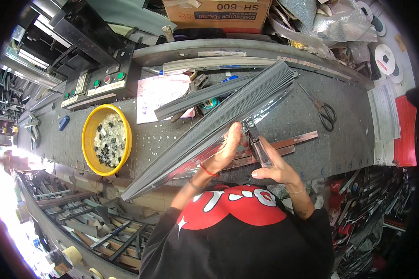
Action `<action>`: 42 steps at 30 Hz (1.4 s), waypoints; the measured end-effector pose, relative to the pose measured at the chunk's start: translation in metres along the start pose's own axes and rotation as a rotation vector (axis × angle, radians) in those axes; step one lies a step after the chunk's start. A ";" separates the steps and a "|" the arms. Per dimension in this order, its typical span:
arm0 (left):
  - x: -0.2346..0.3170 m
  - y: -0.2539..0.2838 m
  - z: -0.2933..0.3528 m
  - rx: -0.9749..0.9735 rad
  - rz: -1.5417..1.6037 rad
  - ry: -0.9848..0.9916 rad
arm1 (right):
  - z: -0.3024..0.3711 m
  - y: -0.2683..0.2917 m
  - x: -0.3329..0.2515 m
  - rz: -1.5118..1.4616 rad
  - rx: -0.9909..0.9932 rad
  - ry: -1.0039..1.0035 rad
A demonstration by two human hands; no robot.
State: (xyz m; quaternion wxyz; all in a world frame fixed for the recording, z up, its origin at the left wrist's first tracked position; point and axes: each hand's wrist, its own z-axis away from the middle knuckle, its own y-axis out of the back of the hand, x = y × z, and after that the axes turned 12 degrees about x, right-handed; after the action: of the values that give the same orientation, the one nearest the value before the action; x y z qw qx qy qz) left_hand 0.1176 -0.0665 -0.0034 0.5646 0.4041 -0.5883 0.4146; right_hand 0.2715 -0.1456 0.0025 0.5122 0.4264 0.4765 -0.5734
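Note:
A long grey pleated mesh stack, folded into a narrow bundle with clear plastic along its near side, lies slanted across the workbench. Its lower left end sticks out past the bench's front edge. My left hand grips its near side around the middle, thumb up. In my right hand is a metal plier-like hand tool, fingers wrapped around its handles. The tool's head meets the plastic-covered side of the stack, close to my left thumb. Beneath my hands lie brownish-red strips, partly hidden.
A yellow basket of small clear and black pieces stands left. Black-handled scissors lie right. Behind the stack are a paper sheet, a grey profile and a tape roll. A machine with green buttons stands far left.

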 end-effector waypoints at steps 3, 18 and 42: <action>-0.005 0.001 -0.002 0.046 -0.043 -0.034 | -0.002 -0.001 0.000 0.044 0.014 0.035; -0.028 0.010 -0.015 0.235 -0.105 -0.210 | -0.052 0.000 0.042 0.503 0.354 0.234; -0.021 0.015 -0.039 0.016 0.060 0.392 | -0.021 0.010 0.014 -0.457 0.157 0.274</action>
State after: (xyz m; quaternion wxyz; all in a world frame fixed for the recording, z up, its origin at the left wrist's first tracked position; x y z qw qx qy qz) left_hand 0.1174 -0.0249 -0.0246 0.6524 0.3025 -0.4757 0.5066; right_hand 0.2802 -0.1276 -0.0157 0.2660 0.4197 0.5792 -0.6462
